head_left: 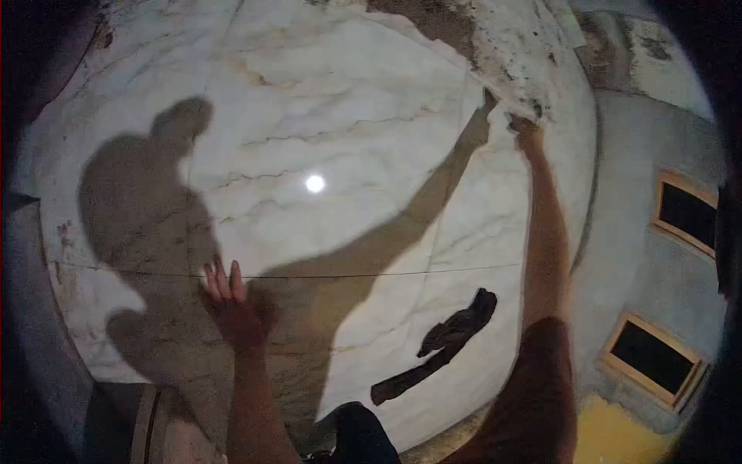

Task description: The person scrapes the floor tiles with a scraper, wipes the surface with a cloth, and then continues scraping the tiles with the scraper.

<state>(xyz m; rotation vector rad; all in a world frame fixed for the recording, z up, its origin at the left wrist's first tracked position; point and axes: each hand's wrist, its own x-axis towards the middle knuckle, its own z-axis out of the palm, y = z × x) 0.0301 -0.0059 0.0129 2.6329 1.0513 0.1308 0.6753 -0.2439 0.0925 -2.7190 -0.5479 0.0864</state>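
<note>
My left hand (pixel 236 303) lies open on the pale, veined marble-look tile surface (pixel 363 178), fingers stretched out beside a thin joint line and within my own shadow. Far up on the right, my right hand (pixel 529 137) is at the tile edge, where rough, crumbly mortar (pixel 516 50) begins. Its fingers look curled in; what they hold, if anything, I cannot make out. A narrow, pointed shape shows at the end of that hand's shadow (pixel 473 130). Between my arms, a long, dark, irregular object (pixel 437 346) lies across the tiles.
To the right is a grey surface (pixel 634 162) with two wood-framed dark rectangles (pixel 653 357). A yellow patch (pixel 618 433) lies below them. Brown bare ground (pixel 433 19) borders the tiles at the top. A bright light spot (pixel 314 183) reflects off the tiles.
</note>
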